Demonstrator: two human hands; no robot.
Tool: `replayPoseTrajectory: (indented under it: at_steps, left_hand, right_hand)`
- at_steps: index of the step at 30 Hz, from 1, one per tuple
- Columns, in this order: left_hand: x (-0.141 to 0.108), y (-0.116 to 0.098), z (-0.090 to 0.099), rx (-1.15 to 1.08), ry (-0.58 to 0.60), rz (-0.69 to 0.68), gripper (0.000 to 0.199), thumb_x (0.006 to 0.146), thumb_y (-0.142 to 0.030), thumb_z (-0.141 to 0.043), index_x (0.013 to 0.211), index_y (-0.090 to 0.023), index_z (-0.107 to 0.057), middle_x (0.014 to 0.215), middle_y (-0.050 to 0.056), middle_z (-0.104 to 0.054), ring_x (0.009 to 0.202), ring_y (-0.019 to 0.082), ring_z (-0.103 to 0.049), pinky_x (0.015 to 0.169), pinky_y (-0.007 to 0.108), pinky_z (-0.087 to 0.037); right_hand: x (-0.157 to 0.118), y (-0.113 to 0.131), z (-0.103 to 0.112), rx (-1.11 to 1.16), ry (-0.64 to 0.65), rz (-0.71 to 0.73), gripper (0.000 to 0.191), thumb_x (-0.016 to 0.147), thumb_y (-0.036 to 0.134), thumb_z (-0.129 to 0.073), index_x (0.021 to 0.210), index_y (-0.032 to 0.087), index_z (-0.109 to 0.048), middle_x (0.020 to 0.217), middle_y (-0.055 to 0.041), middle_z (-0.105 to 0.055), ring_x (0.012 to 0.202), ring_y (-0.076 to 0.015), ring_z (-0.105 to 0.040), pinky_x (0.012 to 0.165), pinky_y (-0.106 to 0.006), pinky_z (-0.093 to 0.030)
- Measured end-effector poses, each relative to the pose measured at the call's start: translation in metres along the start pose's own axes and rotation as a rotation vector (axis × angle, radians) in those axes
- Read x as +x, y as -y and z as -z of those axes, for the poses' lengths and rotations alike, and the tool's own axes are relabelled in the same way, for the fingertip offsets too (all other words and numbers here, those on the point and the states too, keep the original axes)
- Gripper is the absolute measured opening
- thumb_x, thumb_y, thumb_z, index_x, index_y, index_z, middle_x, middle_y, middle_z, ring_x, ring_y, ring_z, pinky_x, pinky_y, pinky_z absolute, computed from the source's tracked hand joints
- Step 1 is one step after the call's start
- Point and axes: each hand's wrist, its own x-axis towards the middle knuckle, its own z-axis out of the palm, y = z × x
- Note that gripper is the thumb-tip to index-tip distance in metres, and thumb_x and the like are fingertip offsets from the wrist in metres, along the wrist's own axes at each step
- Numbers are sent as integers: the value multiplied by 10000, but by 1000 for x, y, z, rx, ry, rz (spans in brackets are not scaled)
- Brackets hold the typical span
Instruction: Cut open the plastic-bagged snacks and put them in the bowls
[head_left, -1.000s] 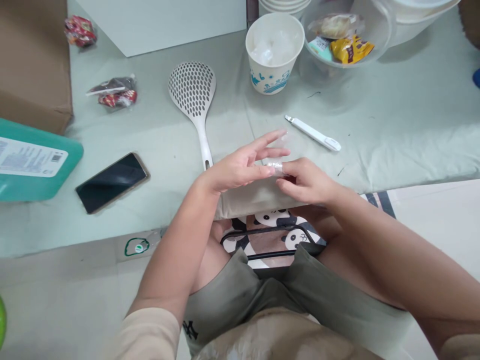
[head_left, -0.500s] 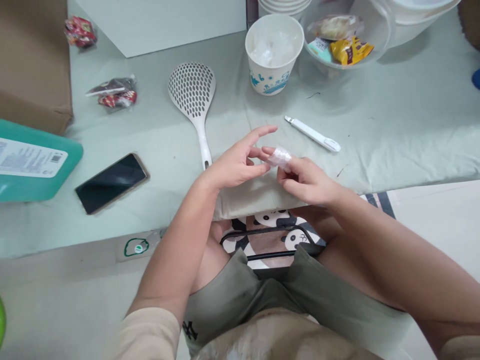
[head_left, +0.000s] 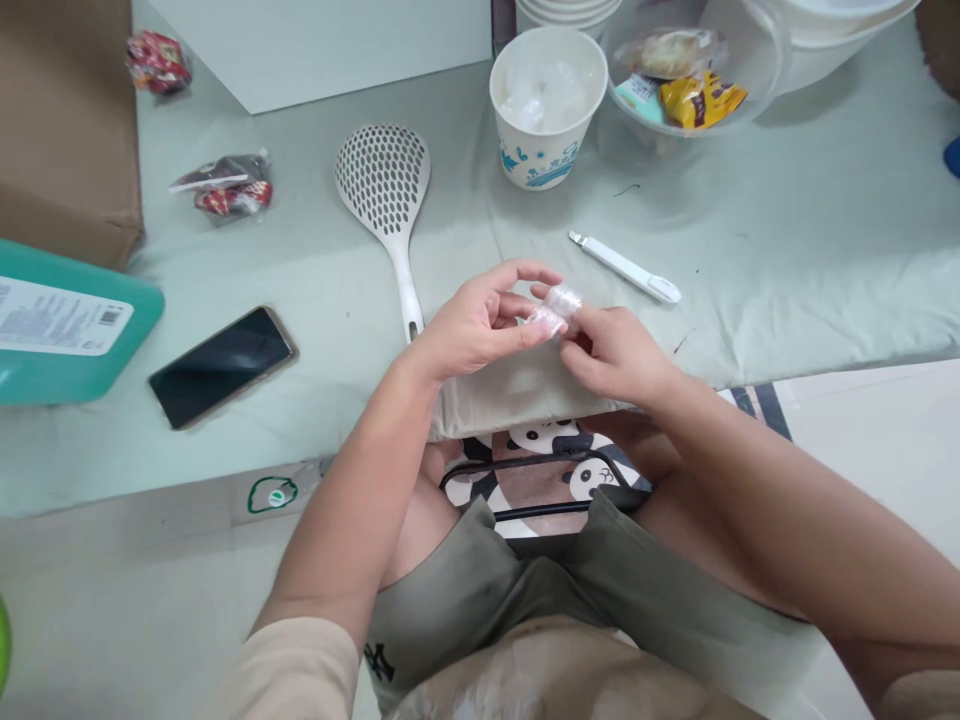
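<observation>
A strip of clear plastic film [head_left: 562,301] is wound around the index finger of my right hand [head_left: 619,350]. That hand's other fingers are curled in, with the thumb bent below. A loose end of the film is pinched between the thumb and fingers of my left hand [head_left: 480,320], whose index finger arches above. Both hands are just over the table's near edge. Beyond them lies a white utility knife [head_left: 624,267] with its blade tip showing. A white slotted skimmer [head_left: 386,190] rests behind my left hand, its handle end close to my wrist.
At the back are a paper cup [head_left: 547,130] holding crumpled clear film and a clear bowl [head_left: 697,110] of wrapped snacks. To the left lie a phone [head_left: 223,367], small packets [head_left: 229,187], a green jug [head_left: 75,330] and a cardboard box [head_left: 67,130].
My left thumb and fingers have closed on the film's end beside the right index finger. The left index finger has bent downward. Objects on the table stay where they were.
</observation>
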Motion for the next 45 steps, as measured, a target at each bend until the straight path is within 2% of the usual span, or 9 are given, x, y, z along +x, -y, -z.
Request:
replayPoseTrajectory:
  at_steps: [5, 12, 17, 23, 27, 34, 37, 40, 45]
  left_hand:
    - [4, 8, 3, -54, 62, -74, 393, 861, -314, -761, 1218, -244, -614, 1261, 70, -782, 581, 41, -596, 461, 199, -410]
    - [5, 11, -2, 74, -10, -136, 375, 834, -256, -762, 1205, -267, -708, 1459, 58, -681, 723, 61, -638, 514, 200, -426]
    - [7, 12, -6, 223, -64, -178, 354, 819, -260, -743, 1168, -203, -762, 1325, 75, -736, 903, 115, -659, 656, 203, -478]
    - [7, 12, -6, 227, -111, -112, 377, 813, -257, -752, 1181, -174, -769, 1042, 40, -750, 632, 61, -486, 613, 225, -432]
    - [8, 12, -2, 249, -183, -74, 396, 817, -340, -780, 1185, -195, -761, 909, 16, -709, 561, 57, -420, 550, 225, -381]
    - [11, 12, 0, 203, -173, -14, 569, 787, -678, -787, 1010, -158, -731, 888, 29, -685, 579, 66, -471, 524, 223, -377]
    - [13, 12, -4, 188, -135, -20, 588, 769, -731, -779, 901, -161, -720, 759, -1, -633, 591, 79, -499, 543, 224, -390]
    - [13, 11, -7, 174, -108, -21, 599, 780, -755, -757, 828, -160, -700, 665, -15, -597, 570, 80, -495, 528, 219, -374]
    - [13, 8, -9, 76, -83, 17, 654, 777, -791, -732, 868, -145, -691, 834, 61, -737, 631, 92, -609, 555, 206, -471]
  right_hand:
    - [1, -5, 0, 168, 3, 18, 123, 727, 237, -513, 822, 201, -582, 561, 48, -472, 533, -119, -418, 578, -297, -334]
    - [1, -5, 1, 562, 161, -30, 306, 764, 232, -559, 1059, 194, -628, 669, 47, -484, 586, -120, -403, 578, -293, -336]
    - [0, -4, 3, 712, 267, -50, 155, 783, 203, -594, 936, 214, -613, 666, 41, -500, 595, -121, -448, 565, -286, -376]
    - [0, -3, 4, 827, 295, -94, 142, 785, 260, -614, 917, 207, -619, 708, 20, -579, 604, -115, -500, 529, -275, -387]
    - [1, -6, 4, 874, 227, -81, 324, 810, 316, -644, 1117, 215, -629, 703, 45, -576, 561, -105, -468, 510, -270, -381]
    - [1, -15, -3, 584, -232, -2, 349, 882, 478, -733, 1135, 241, -690, 864, 4, -643, 678, -123, -581, 628, -299, -475]
    - [1, -13, -7, 575, -220, 29, 462, 851, 600, -761, 1134, 243, -688, 1031, -42, -721, 836, -170, -679, 700, -321, -538]
    - [1, -9, -8, 578, -231, 15, 473, 861, 663, -736, 1055, 233, -696, 957, -44, -749, 848, -179, -708, 712, -320, -554]
    - [3, -9, -3, 734, -223, -6, 500, 897, 711, -662, 994, 222, -694, 831, -20, -729, 732, -142, -695, 620, -276, -545]
